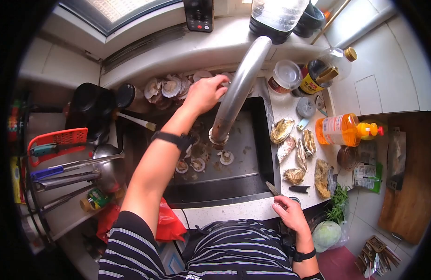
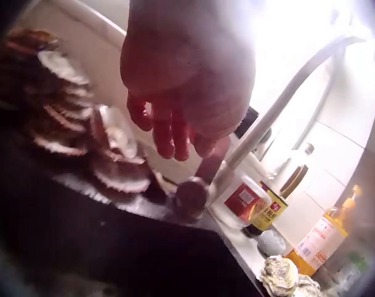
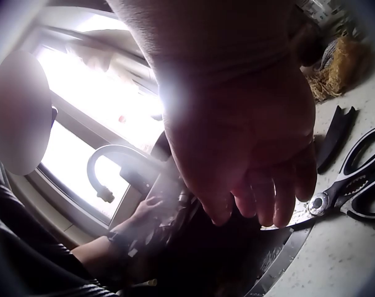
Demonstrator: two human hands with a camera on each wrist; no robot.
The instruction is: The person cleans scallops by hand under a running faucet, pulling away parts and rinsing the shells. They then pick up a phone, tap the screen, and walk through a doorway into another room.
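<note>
My left hand (image 1: 204, 93) reaches across the dark sink (image 1: 255, 140) to the back, beside the curved steel faucet (image 1: 239, 88). In the left wrist view its fingers (image 2: 169, 133) hang relaxed, their tips at the faucet's lever handle (image 2: 203, 179); no grip shows. Scallop shells (image 1: 169, 86) are piled on the ledge just left of it. My right hand (image 1: 288, 212) rests with loose fingers (image 3: 262, 198) on the counter's front edge. Scissors (image 3: 345, 182) lie just beyond it, untouched. A few opened scallops (image 1: 197, 163) lie in the sink.
Oysters (image 1: 295, 144) lie on the counter right of the sink, with an orange bottle (image 1: 339, 128), a soy sauce bottle (image 1: 318, 77) and a jar (image 1: 284, 74) behind. A utensil rack (image 1: 71, 172) stands left. A wooden board (image 1: 411, 186) sits far right.
</note>
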